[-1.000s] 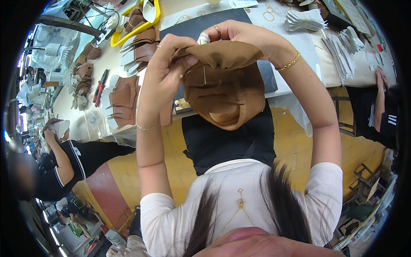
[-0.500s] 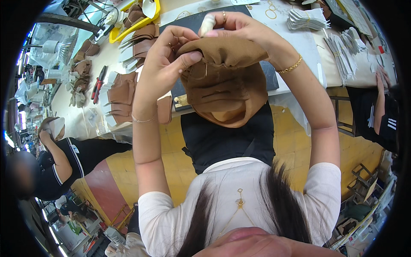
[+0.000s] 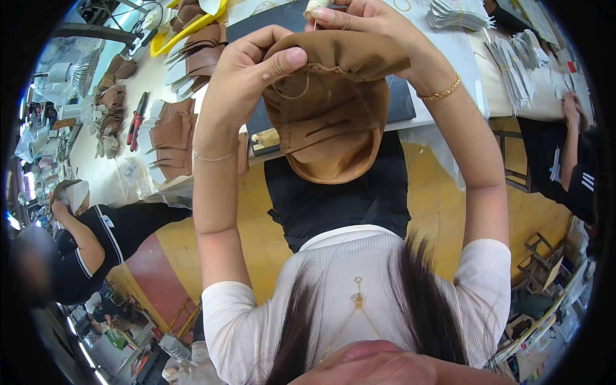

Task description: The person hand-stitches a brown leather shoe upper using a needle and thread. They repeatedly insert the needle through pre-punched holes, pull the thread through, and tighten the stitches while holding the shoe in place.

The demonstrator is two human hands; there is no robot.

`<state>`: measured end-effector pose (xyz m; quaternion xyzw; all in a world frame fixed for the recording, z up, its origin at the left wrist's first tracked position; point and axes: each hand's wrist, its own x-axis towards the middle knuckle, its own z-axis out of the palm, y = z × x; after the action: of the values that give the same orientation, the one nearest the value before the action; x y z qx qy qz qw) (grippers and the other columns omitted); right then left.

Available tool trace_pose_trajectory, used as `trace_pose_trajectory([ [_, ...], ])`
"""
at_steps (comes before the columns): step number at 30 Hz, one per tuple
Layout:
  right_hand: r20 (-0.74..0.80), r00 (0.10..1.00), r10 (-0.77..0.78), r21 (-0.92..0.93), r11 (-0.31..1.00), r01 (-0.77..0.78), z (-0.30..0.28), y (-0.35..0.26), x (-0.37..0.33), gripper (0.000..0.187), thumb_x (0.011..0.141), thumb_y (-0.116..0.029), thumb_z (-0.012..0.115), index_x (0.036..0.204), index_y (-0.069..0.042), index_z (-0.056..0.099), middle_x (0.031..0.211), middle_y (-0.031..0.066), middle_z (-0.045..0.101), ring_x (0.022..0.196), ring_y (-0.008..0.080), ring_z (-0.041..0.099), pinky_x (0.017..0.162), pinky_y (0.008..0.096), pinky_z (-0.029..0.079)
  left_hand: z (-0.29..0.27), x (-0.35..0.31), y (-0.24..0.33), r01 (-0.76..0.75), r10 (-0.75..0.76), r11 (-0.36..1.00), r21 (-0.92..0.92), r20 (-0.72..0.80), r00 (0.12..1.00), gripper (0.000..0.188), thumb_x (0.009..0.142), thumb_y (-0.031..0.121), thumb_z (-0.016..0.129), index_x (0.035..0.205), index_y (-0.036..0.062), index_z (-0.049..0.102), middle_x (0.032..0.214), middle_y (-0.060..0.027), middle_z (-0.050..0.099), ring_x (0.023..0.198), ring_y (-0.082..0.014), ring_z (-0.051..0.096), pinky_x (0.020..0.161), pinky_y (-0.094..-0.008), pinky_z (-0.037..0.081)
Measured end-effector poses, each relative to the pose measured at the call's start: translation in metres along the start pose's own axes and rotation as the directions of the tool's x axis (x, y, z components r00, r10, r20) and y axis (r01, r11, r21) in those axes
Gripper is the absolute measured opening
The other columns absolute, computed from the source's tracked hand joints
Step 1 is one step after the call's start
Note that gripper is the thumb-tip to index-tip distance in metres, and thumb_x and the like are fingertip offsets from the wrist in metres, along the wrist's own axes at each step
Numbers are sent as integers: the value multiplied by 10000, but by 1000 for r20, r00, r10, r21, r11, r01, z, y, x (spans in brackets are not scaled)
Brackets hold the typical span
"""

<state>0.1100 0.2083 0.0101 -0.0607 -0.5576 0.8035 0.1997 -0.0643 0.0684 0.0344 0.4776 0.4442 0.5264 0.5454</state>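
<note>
A soft brown leather bag (image 3: 330, 115) hangs in front of me above my lap, its upper edge gathered into folds along a stitched seam. A loop of thread lies against its left side. My left hand (image 3: 256, 70) is closed, pinching the bag's upper left edge between thumb and fingers. At the top of the view my right hand (image 3: 359, 18) is closed above the bag's upper edge, with a white wrap (image 3: 316, 6) on a finger. Under that fingertip a thin pale sliver shows, too small to name. The picture's upper edge cuts off part of this hand.
On the table lie a dark board (image 3: 401, 102), stacks of brown leather pieces (image 3: 172, 128), red-handled pliers (image 3: 136, 122) and bundles of white strips (image 3: 513, 70). A yellow tray (image 3: 165, 40) stands at the far left. Other people sit at left and right.
My right hand has risen away from the bag toward the picture's upper edge. The bag has shifted slightly left and up, and the thread loop shows more fully.
</note>
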Motion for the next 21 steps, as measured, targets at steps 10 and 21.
trace_pose_trajectory([
  [10, 3, 1000, 21, -56, 998, -21, -7, 6, 3, 125, 911, -106, 684, 972, -71, 581, 881, -5, 654, 819, 59, 614, 730, 206, 500, 4, 2, -5, -7, 7, 1000, -1, 10, 1000, 208, 886, 213, 725, 941, 27, 652, 832, 32, 637, 750, -12, 545, 665, -160, 431],
  [21, -272, 962, -3, 107, 994, 34, -3, 22, -10, 94, 930, -132, 658, 894, -72, 596, 800, 32, 656, 713, 86, 622, 669, 235, 522, 13, 5, -14, 63, -67, 977, -206, -10, 998, 233, 896, 232, 713, 912, 10, 647, 821, 5, 646, 709, -27, 558, 638, -176, 447],
])
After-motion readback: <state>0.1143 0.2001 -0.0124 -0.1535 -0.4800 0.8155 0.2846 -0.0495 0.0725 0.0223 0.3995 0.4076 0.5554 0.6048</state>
